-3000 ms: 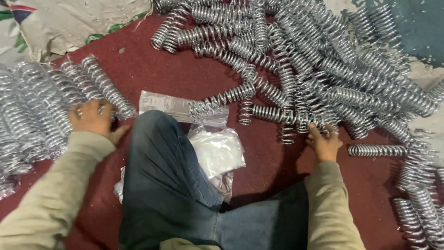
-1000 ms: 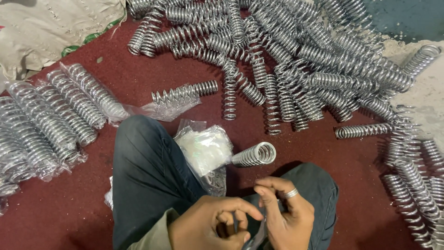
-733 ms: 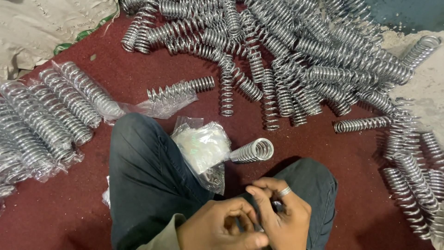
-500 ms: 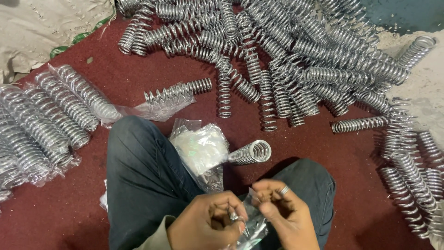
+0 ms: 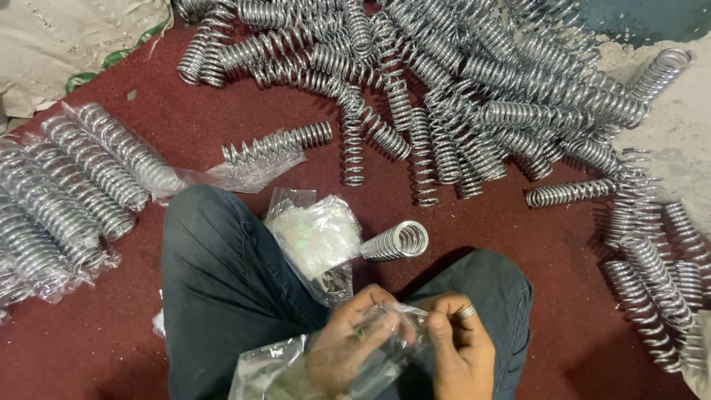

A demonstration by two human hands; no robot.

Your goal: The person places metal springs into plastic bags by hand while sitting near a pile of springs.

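Note:
Both of my hands are low in the head view, over my lap. My left hand (image 5: 349, 348) and my right hand (image 5: 458, 350) pinch the top of a clear plastic bag (image 5: 278, 374), which trails down to the left across my dark trousers. A ring sits on one finger of my right hand. A shiny metal coil spring (image 5: 396, 241) lies between my knees, just above my hands, next to a bundle of clear plastic bags (image 5: 315, 237). Neither hand touches a spring.
A big loose pile of chrome springs (image 5: 474, 96) covers the red mat (image 5: 518, 230) ahead and to the right. Springs wrapped in plastic (image 5: 81, 185) lie in a row at the left. One spring half in a bag (image 5: 270, 148) lies ahead of my left knee.
My hands have come in from the floor to my lap. A spring now lies between my knees. Over the last second a clear bag has come into my fingers.

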